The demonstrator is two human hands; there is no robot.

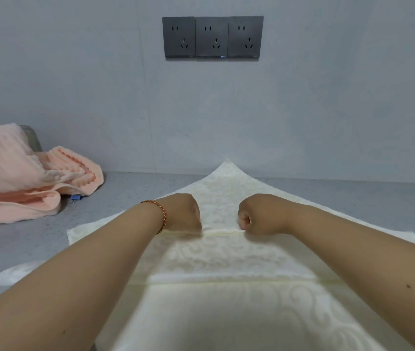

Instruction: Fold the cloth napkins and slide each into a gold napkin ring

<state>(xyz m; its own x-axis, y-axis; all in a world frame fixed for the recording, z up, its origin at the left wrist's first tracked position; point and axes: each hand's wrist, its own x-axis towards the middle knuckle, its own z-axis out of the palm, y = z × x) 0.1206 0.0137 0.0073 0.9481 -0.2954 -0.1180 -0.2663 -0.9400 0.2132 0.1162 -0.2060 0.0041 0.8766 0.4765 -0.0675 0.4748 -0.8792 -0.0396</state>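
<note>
The napkin (226, 262) serves as the landmark; it is a cream patterned cloth spread on the grey desk (24, 244), one corner pointing toward the wall under the sockets (212, 36). Far to its left lies a heap of pink towel (24, 178), with a small blue clip (75, 198) just beside the heap's near edge; a pale round patch, too blurred to name, sits off the napkin's left side. On the napkin's middle the left hand (183, 214), with a braided band (159, 214) at its wrist, has its grip curled tight on a folded edge; a little to the right, the right hand (257, 216) pinches the same edge with fingers curled; a second crease runs across nearer the person. The folding looks early, perhaps a first or second turn; no gold ring is in view, so sliding is all left to do; no container shows anywhere.
</note>
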